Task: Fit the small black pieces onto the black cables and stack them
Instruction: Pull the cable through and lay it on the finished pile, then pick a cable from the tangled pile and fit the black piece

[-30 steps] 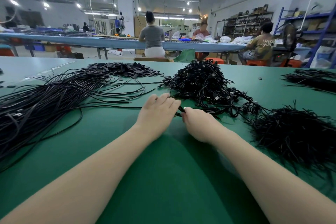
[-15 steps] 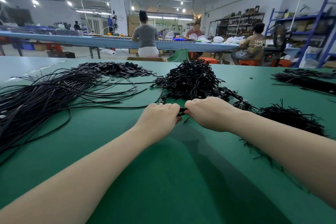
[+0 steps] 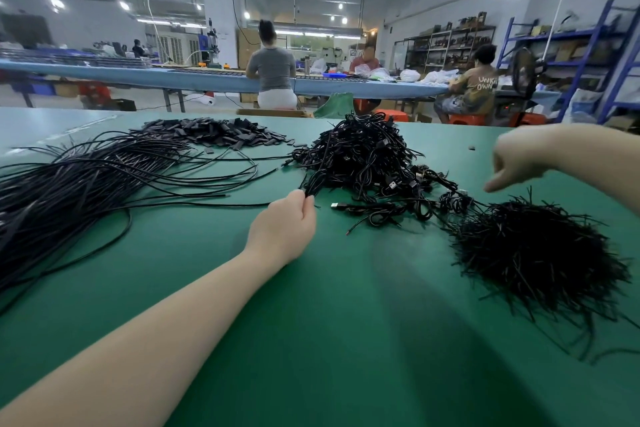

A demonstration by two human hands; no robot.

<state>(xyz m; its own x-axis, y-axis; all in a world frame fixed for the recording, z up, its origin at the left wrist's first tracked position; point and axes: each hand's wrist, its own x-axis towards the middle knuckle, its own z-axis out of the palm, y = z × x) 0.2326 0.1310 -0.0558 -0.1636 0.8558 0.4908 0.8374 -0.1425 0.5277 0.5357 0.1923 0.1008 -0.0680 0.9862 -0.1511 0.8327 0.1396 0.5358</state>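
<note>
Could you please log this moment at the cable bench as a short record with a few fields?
surface: green table
left hand: low near table centre, fingers pinching thin black cable ends at the tangled pile's edge
right hand: raised at right, blurred; fingers curled, contents unclear
straight cables: long bundle lying at left
tangled cable pile: heaped at centre, plugs visible
small black pieces: flat heap at far left-centre
short strand heap: bristly black pile at right
background: people seated at a long blue bench
</note>
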